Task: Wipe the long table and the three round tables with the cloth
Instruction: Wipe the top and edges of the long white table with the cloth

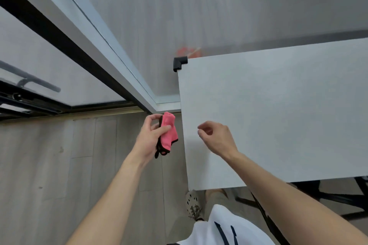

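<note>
Head view: left hand (150,137) grips the cloth (168,135), thumb across its front and fingers curled round the back. Cloth is pink, soft-looking, with dark brown or black edging along the hem. It's bunched and folded into a narrow wad, top end poking above the fingers, lower end hanging below the palm with a dark loop of trim at the bottom. It's held in the air over the floor (79,155), just beside the left edge of the long table (278,115), not touching the table.

Right hand (218,138) is over the tabletop near that same edge, fingers loosely curled inward, thumb close to the forefinger, nothing in it. Can't tell if it touches the surface. The two hands are near each other, with the table edge between them.

Long table: white, matte, rectangular, only one end in view. Black corner guard (179,63) on the far left corner. Dark legs (338,197) show below the near edge.

Floor is grey wood-look planks. Frosted glass wall (179,16) with a pale frame runs behind the table, with a blurred red shape behind the glass and purple lettering at the top, unreadable. Person's white shirt (219,228) and one patterned shoe (194,205) are at the bottom.
</note>
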A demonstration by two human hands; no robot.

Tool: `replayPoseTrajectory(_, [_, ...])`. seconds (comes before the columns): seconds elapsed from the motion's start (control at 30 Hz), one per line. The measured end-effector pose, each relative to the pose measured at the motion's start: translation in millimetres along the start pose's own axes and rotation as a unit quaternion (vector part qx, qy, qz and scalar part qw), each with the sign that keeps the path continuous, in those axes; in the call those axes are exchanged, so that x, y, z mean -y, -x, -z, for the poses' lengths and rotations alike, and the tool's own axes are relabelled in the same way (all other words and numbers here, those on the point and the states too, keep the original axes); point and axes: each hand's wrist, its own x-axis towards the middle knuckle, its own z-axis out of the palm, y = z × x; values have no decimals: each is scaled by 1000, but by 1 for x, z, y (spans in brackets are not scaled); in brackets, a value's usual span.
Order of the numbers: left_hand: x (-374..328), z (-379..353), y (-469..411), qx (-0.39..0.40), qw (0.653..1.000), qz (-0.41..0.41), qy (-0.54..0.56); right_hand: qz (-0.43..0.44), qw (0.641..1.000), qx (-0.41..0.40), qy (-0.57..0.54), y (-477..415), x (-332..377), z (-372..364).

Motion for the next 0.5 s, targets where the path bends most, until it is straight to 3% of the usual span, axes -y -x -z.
replayPoseTrajectory(0.2, [-35,-32,2,78,995,-35,55,30,987,91,-129,16,45,22])
replayPoseTrajectory(0.33, [-52,-45,1,106,992,-66,-29,47,969,79,-231,-4,63,40])
replayPoseTrajectory(0.5, [-76,-52,-5,81,964,-137,-215,72,967,74,-234,-23,74,62])
